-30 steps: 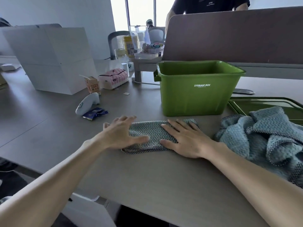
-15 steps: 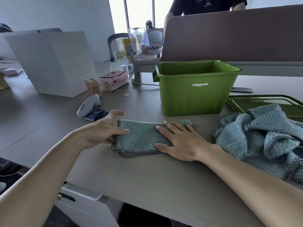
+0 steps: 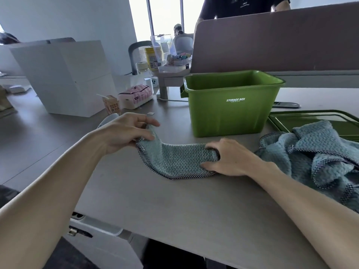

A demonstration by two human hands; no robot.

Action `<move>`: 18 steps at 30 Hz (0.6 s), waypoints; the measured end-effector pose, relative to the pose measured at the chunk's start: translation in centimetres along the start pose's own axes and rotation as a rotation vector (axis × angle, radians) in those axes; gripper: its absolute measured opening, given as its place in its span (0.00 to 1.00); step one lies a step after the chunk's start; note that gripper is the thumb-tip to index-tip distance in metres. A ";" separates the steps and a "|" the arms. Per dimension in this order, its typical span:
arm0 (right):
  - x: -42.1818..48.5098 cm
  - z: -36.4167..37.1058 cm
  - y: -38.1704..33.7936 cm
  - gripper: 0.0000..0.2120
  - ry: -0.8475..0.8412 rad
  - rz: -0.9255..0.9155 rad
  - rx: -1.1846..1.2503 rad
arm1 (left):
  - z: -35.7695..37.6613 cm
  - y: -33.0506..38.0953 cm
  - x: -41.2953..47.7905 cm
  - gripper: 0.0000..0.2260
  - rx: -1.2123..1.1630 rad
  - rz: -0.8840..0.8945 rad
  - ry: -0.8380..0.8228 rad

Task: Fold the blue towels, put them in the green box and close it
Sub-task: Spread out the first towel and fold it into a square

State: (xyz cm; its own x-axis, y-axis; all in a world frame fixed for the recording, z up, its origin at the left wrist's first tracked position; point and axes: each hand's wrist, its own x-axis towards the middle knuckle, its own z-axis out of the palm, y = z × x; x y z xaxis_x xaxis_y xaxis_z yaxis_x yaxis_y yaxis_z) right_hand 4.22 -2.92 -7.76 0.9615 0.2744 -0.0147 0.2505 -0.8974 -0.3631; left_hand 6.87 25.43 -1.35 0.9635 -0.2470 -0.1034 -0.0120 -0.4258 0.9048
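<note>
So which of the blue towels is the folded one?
The towel held between the left hand and right hand, in front of the green box: a neat folded strip. The other towels lie crumpled in a heap to its right.

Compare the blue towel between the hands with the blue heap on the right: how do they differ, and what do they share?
The folded towel is a narrow strip; the heap is crumpled and bulkier. The folded towel is gripped by the left hand and right hand, its left end lifted; the heap lies untouched. Both are blue, zigzag-textured, with dark checked edging.
</note>
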 end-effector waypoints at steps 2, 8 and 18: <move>0.0 -0.2 -0.3 0.29 0.048 -0.040 0.022 | 1.4 1.3 0.7 0.17 0.079 0.032 -0.039; 0.5 -0.6 0.8 0.17 0.080 0.179 0.536 | 6.1 3.9 2.9 0.19 0.281 0.070 -0.090; 1.5 0.2 2.4 0.15 0.078 0.297 0.784 | 11.7 3.4 5.0 0.22 0.414 0.045 -0.166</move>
State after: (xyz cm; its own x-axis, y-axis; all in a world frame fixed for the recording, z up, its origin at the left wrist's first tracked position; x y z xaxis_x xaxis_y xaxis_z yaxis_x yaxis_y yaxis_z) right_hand 6.21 -4.63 -8.85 0.9874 0.0142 -0.1573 -0.1368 -0.4209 -0.8967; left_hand 8.48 12.55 -3.62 0.9038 -0.3956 -0.1631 -0.1921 -0.7157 0.6715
